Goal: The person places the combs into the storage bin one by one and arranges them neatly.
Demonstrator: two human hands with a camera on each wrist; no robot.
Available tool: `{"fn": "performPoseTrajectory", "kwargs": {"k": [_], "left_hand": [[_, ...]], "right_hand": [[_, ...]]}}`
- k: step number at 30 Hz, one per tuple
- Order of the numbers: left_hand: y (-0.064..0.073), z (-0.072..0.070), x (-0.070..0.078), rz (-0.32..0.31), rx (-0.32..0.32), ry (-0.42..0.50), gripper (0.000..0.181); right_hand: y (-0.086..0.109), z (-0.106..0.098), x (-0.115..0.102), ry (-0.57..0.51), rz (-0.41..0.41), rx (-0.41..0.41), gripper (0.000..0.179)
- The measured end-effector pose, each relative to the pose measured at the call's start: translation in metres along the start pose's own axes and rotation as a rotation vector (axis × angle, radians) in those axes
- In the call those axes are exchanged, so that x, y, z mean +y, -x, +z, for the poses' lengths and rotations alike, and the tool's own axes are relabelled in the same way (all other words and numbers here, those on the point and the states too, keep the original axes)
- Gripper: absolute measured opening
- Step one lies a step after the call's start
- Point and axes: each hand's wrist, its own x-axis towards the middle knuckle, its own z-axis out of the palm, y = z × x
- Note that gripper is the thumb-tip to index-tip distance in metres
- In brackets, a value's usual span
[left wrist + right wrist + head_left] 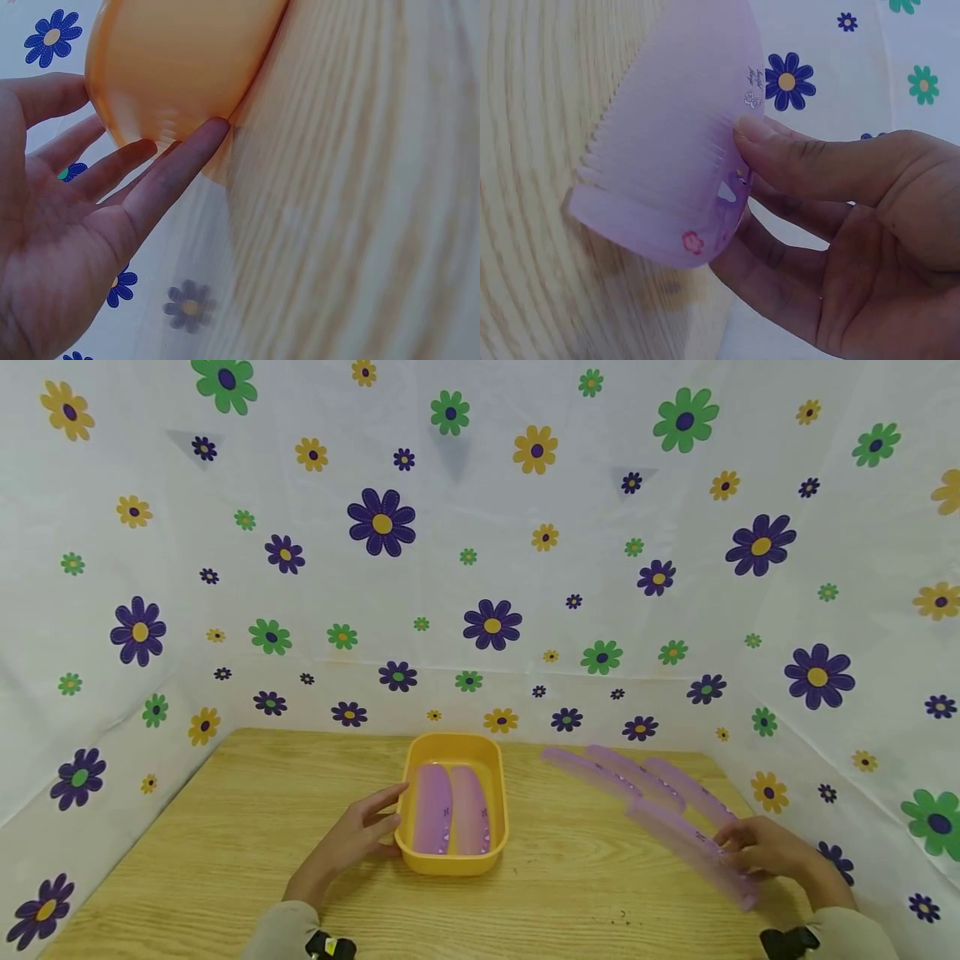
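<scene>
A purple translucent comb [693,852] with a printed flower and lettering is pinched along its spine by my right hand [765,856], between thumb and fingers; the right wrist view shows its teeth facing away from the palm. My left hand [354,835] rests against the left side of a yellow plastic tray [453,865], its fingers fairly straight against the wall and rim. Inside the tray lie two combs side by side, one purple [431,810] and one pinker [468,810]. Three more purple combs [592,771] lie fanned at the back right, beyond the held one.
Everything stands on a wood-grain table [285,802]. White cloth walls [450,577] printed with flowers rise behind it and on both sides. Small dark marks [621,917] show on the tabletop near the front.
</scene>
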Motion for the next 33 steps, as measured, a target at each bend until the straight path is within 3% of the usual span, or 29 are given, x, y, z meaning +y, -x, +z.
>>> {"fn": "performPoseTrajectory", "kwargs": {"k": [4,8,17,33], "left_hand": [[0.0,0.0,0.0,-0.005,0.002,0.004,0.06],[0.0,0.0,0.001,-0.011,0.005,0.003,0.06],[0.0,0.0,0.001,-0.014,-0.001,0.008,0.061],[0.001,0.001,0.002,0.004,-0.002,-0.006,0.061]], "right_hand": [[-0.004,0.005,-0.009,-0.036,-0.009,0.02,0.035],[-0.008,0.009,-0.019,-0.055,-0.079,0.03,0.045],[-0.015,0.015,-0.043,-0.027,-0.16,0.038,0.031],[-0.026,0.032,-0.083,-0.084,-0.264,0.087,0.04]]}}
